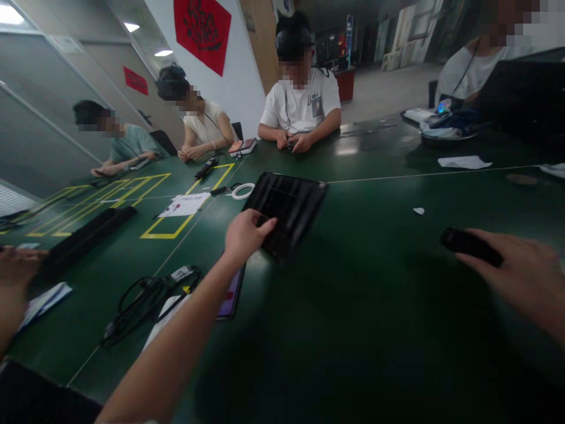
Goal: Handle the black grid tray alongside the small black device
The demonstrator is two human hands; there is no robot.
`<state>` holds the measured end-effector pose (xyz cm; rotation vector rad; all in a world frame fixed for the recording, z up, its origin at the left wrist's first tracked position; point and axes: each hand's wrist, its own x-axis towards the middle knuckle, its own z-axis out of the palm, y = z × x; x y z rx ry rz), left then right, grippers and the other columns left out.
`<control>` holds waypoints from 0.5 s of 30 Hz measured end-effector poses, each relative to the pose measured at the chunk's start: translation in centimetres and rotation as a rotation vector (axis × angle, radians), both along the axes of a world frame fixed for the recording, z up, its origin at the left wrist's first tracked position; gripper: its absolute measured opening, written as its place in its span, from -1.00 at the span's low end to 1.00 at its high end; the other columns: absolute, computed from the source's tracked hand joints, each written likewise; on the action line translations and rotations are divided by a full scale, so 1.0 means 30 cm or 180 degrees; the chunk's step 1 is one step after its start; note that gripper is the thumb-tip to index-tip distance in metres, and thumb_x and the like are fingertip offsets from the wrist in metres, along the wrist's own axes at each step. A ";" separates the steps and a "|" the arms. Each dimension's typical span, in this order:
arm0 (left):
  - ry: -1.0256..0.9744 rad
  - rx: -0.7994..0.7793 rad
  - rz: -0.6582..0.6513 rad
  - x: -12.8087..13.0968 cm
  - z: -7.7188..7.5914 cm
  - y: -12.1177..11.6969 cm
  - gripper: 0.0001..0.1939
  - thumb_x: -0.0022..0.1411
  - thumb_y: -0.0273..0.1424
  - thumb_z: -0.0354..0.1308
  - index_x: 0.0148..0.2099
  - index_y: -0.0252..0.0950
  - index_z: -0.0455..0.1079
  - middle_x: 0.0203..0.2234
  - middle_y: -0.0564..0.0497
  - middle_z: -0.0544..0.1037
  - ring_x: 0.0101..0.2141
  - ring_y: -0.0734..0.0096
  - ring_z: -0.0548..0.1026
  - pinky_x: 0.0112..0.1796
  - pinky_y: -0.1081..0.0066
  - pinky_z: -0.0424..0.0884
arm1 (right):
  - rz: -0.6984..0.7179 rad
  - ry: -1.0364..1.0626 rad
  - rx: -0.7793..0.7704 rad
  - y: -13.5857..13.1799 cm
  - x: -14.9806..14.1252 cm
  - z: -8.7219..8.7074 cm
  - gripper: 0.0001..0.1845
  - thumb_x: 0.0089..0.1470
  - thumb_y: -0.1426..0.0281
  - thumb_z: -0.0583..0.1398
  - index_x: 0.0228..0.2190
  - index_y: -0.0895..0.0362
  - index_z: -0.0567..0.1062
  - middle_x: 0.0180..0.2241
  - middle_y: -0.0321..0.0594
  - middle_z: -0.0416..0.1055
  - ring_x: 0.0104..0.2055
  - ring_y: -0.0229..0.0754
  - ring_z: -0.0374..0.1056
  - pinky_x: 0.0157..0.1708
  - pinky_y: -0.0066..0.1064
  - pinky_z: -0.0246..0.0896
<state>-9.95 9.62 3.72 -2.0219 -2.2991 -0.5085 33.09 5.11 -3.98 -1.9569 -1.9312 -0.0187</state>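
Nearest us, our right hand (525, 282) closes around a small dark object (470, 244) — blurred, so we cannot tell what it is. Further out, our left hand (245, 234) has its fingers curled over the near edge of the black ribbed tray (289, 206), which lies flat on the green table (375, 306), just beyond a phone (232, 294) and a tangle of black cables (145, 300). We judge the tray is being gripped for repositioning — moving it calls for a firm hold and a clear path. Beyond, other people sit along the far edge.
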 end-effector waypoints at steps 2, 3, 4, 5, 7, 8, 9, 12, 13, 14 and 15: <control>0.0228 -0.0450 0.0688 -0.122 0.007 0.099 -0.50 0.11 0.02 -0.07 -0.28 -0.31 0.41 -0.37 -0.09 0.50 -0.32 0.21 0.45 -0.45 0.40 0.24 | -0.0520 -0.0308 -0.0594 0.008 0.054 0.002 0.03 -0.29 -0.19 -0.28 -0.12 0.33 0.37 -0.16 0.12 0.34 -0.12 0.19 0.22 -0.14 -0.04 0.09; 0.0256 -0.0571 0.0861 -0.173 0.003 0.138 -0.48 0.12 0.02 -0.08 -0.31 -0.33 0.43 -0.36 -0.14 0.51 -0.31 0.15 0.46 -0.44 0.38 0.26 | -0.0674 -0.0379 -0.0935 0.011 0.071 0.000 -0.05 -0.31 -0.10 -0.23 -0.09 0.30 0.35 -0.12 0.09 0.32 -0.09 0.17 0.20 -0.11 -0.07 0.06; 0.0279 -0.0665 0.1012 -0.217 -0.005 0.170 -0.47 0.12 0.02 -0.09 -0.32 -0.35 0.44 -0.34 -0.19 0.52 -0.29 0.10 0.47 -0.43 0.37 0.27 | -0.0766 -0.0421 -0.1211 0.013 0.081 -0.004 -0.10 -0.33 -0.02 -0.18 -0.06 0.27 0.32 -0.09 0.05 0.29 -0.07 0.15 0.18 -0.10 -0.11 0.03; 0.0293 -0.0756 0.1143 -0.253 -0.016 0.194 -0.46 0.12 0.01 -0.08 -0.33 -0.38 0.45 -0.33 -0.24 0.52 -0.28 0.05 0.47 -0.42 0.35 0.29 | -0.0809 -0.0473 -0.1390 0.014 0.085 -0.008 -0.12 -0.33 0.01 -0.16 -0.03 0.24 0.29 -0.06 0.03 0.27 -0.04 0.13 0.15 -0.07 -0.13 0.00; 0.0316 -0.0866 0.1323 -0.301 -0.044 0.223 -0.45 0.11 -0.02 -0.05 -0.29 -0.44 0.45 -0.30 -0.33 0.52 -0.26 -0.03 0.47 -0.40 0.31 0.32 | -0.0811 -0.0630 -0.1391 0.017 0.081 -0.015 -0.11 -0.29 -0.02 -0.15 0.02 0.24 0.24 0.00 0.01 0.20 0.03 0.12 0.07 0.00 -0.15 -0.09; 0.0336 -0.0920 0.1389 -0.316 -0.059 0.230 -0.45 0.10 -0.03 -0.03 -0.26 -0.47 0.45 -0.28 -0.37 0.51 -0.24 -0.06 0.47 -0.39 0.29 0.33 | -0.0798 -0.0754 -0.1302 0.018 0.077 -0.019 -0.10 -0.26 -0.04 -0.15 0.04 0.26 0.21 0.02 0.02 0.17 0.06 0.12 0.01 0.04 -0.16 -0.15; 0.0363 -0.0960 0.1431 -0.325 -0.073 0.235 -0.43 0.09 -0.03 -0.01 -0.23 -0.49 0.44 -0.25 -0.39 0.50 -0.22 -0.08 0.46 -0.37 0.26 0.34 | -0.0796 -0.0883 -0.1229 0.018 0.075 -0.023 -0.09 -0.24 -0.04 -0.13 0.05 0.27 0.19 0.05 0.02 0.13 0.09 0.12 -0.04 0.07 -0.18 -0.22; 0.0464 -0.0996 0.1441 -0.332 -0.103 0.247 -0.43 0.07 -0.04 0.03 -0.15 -0.50 0.41 -0.17 -0.41 0.47 -0.14 -0.13 0.42 -0.29 0.20 0.35 | -0.0890 -0.0976 -0.1427 0.018 0.080 -0.039 -0.16 -0.16 0.00 -0.13 0.07 0.26 0.14 0.08 -0.02 0.09 0.11 0.11 -0.08 0.08 -0.21 -0.23; 0.0493 -0.0990 0.1426 -0.329 -0.108 0.251 -0.44 0.07 -0.05 0.04 -0.15 -0.49 0.41 -0.16 -0.41 0.46 -0.13 -0.13 0.41 -0.28 0.19 0.34 | -0.0858 -0.0908 -0.1489 0.018 0.084 -0.045 -0.20 -0.14 0.03 -0.15 0.06 0.25 0.15 0.07 -0.03 0.11 0.10 0.10 -0.06 0.07 -0.21 -0.20; 0.0516 -0.0976 0.1404 -0.324 -0.109 0.255 -0.45 0.08 -0.06 0.04 -0.15 -0.49 0.41 -0.16 -0.41 0.46 -0.12 -0.13 0.41 -0.27 0.19 0.34 | -0.0804 -0.0795 -0.1454 0.018 0.086 -0.048 -0.22 -0.13 0.05 -0.16 0.04 0.26 0.17 0.04 -0.01 0.14 0.08 0.09 -0.02 0.06 -0.20 -0.17; 0.0529 -0.0955 0.1379 -0.314 -0.106 0.258 -0.47 0.08 -0.08 0.05 -0.15 -0.48 0.41 -0.17 -0.41 0.46 -0.13 -0.13 0.41 -0.28 0.19 0.34 | -0.0740 -0.0628 -0.1387 0.018 0.083 -0.049 -0.23 -0.15 0.06 -0.16 0.02 0.27 0.21 0.01 0.01 0.19 0.05 0.09 0.04 0.04 -0.19 -0.14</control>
